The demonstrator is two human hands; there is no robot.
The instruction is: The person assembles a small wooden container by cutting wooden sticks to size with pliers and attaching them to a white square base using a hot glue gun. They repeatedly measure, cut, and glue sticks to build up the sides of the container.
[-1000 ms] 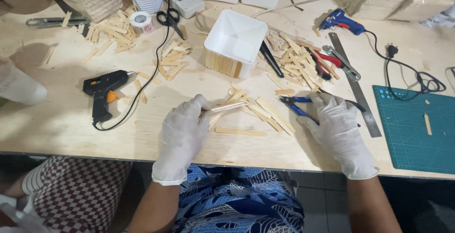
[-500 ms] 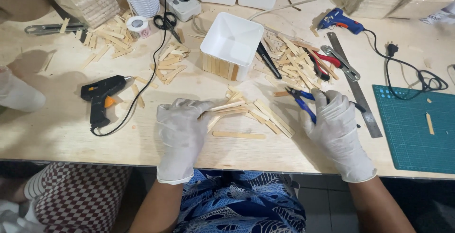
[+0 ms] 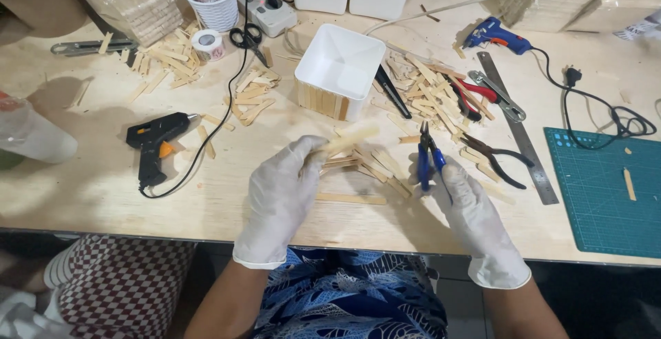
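Observation:
Both of my hands wear white gloves. My left hand (image 3: 286, 191) holds a flat wooden stick (image 3: 350, 138) lifted above the table, its free end pointing right. My right hand (image 3: 471, 208) grips blue-handled cutting pliers (image 3: 427, 158), jaws pointing away from me. Loose wooden sticks (image 3: 365, 167) lie on the table between my hands, one longer stick (image 3: 351, 199) nearest me. Just beyond stands a white square box (image 3: 341, 56) with sticks glued along its lower side.
A black glue gun (image 3: 155, 139) lies at the left, a blue glue gun (image 3: 492, 34) at the back right. Other pliers (image 3: 499, 160), a steel ruler (image 3: 520, 129), a green cutting mat (image 3: 606, 187), scissors (image 3: 248, 39), tape rolls (image 3: 206, 43) and stick piles (image 3: 427, 84) crowd the table.
My left hand lifted a stick off the pile and raised it. My right hand took up the blue pliers and turned them upright, moving slightly left.

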